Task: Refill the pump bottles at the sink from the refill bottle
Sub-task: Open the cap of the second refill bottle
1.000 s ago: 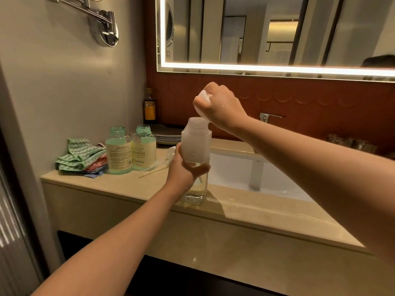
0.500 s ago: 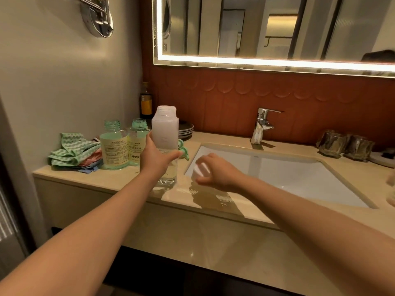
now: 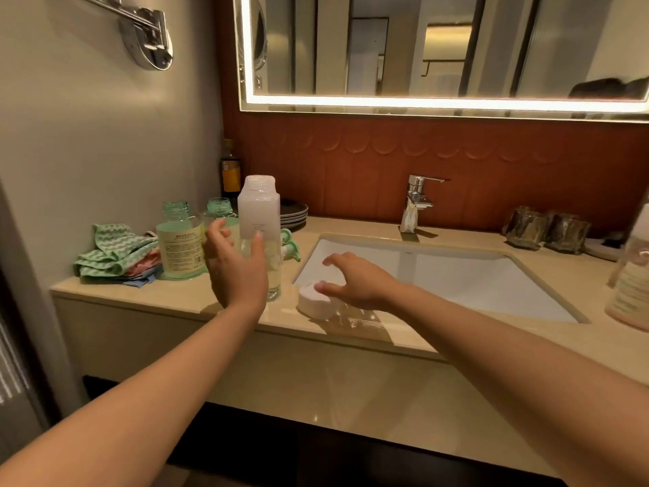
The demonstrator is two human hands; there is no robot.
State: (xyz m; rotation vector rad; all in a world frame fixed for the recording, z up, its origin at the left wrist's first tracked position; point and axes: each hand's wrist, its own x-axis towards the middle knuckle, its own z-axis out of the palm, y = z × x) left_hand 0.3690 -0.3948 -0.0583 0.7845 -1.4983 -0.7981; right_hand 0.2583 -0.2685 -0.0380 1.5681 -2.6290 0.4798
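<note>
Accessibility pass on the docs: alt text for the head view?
An uncapped frosted white refill bottle stands on the beige stone counter, the open left hand in front of it, the right hand over a round white cap by the white sink. Two open-necked green pump bottles stand left.

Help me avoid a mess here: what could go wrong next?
The refill bottle stands uncapped and tall, with the left hand open close beside it; a bump could tip it and spill. The white cap lies at the sink rim under the right hand and could slip into the basin.
</note>
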